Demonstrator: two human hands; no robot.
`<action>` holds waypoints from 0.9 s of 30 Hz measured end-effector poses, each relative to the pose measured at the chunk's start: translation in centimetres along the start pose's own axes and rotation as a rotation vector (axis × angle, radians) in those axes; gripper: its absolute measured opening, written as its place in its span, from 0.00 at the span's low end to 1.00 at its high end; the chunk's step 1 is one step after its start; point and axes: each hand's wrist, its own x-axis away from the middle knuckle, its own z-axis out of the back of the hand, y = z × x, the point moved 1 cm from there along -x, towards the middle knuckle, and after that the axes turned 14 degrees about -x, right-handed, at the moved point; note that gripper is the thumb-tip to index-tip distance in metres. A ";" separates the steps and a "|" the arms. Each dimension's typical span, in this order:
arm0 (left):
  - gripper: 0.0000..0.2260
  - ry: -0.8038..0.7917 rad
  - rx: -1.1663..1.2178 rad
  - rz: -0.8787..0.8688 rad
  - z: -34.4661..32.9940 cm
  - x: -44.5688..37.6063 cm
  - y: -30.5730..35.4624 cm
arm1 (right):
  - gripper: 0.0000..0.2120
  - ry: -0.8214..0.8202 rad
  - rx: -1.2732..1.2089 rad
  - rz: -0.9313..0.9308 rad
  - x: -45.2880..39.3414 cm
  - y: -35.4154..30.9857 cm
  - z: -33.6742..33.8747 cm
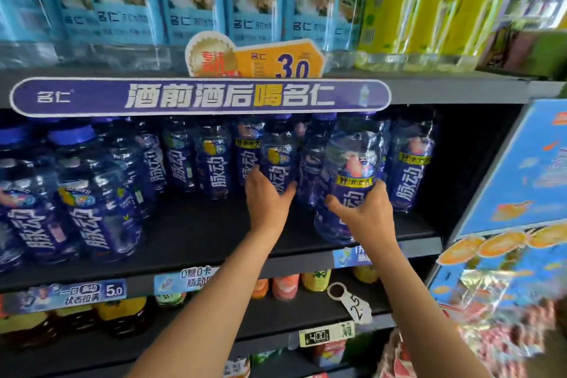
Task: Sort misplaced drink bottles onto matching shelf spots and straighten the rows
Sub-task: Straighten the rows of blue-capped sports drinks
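At the left end of the dark shelf (pixel 190 233) I see blue bottles (pixel 92 193) standing near its front edge. Mid-shelf, my left hand (pixel 267 198) wraps a lemon-label bottle (pixel 277 159) set further back, thumb on its right side, fingers curled round the left. Just beside it, my right hand (pixel 365 209) grips a peach-label bottle (pixel 349 181) at the shelf's front edge, thumb left, fingers curled round the right flank.
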 end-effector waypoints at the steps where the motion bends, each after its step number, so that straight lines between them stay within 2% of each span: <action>1: 0.36 -0.015 -0.017 0.040 -0.3 -0.6 0.1 | 0.37 -0.007 0.026 0.013 0.0 0.0 0.1; 3: 0.35 -0.018 -0.054 0.111 -0.8 -1.3 0.5 | 0.43 0.046 0.082 0.099 0.6 -0.4 0.3; 4: 0.35 -0.009 -0.059 0.128 -0.9 -1.5 0.6 | 0.43 0.118 0.088 0.186 1.3 -0.8 0.3; 6: 0.33 -0.001 -0.047 0.141 -1.0 -1.6 0.8 | 0.32 0.267 0.052 0.444 2.8 -2.3 0.3; 7: 0.34 -0.003 -0.054 0.148 -0.9 -1.6 0.9 | 0.25 0.287 0.021 0.567 3.4 -2.9 0.2; 8: 0.34 -0.008 -0.075 0.155 -0.6 -1.4 0.9 | 0.20 0.252 -0.006 0.656 3.7 -3.5 -0.2; 10: 0.34 -0.009 -0.120 0.150 0.4 -0.7 0.3 | 0.12 0.110 -0.027 0.705 3.8 -4.2 -1.7; 13: 0.32 0.027 -0.123 0.126 3.1 0.9 -1.8 | 0.10 -0.093 0.005 0.554 3.5 -4.1 -5.0; 16: 0.31 0.079 -0.109 0.146 6.8 2.1 -4.9 | 0.13 -0.287 0.022 0.386 3.1 -4.2 -8.9; 18: 0.30 0.093 -0.146 0.175 9.5 2.2 -6.8 | 0.17 -0.361 0.013 0.322 2.8 -5.0 -11.7; 22: 0.28 0.033 -0.239 0.202 13.6 1.4 -9.4 | 0.25 -0.376 -0.025 0.182 1.7 -6.8 -16.7; 25: 0.29 -0.020 -0.320 0.210 14.2 1.4 -9.7 | 0.29 -0.348 0.010 0.021 1.3 -7.7 -19.2; 27: 0.30 -0.017 -0.323 0.223 13.9 1.6 -9.8 | 0.30 -0.328 0.080 -0.009 1.2 -8.1 -20.5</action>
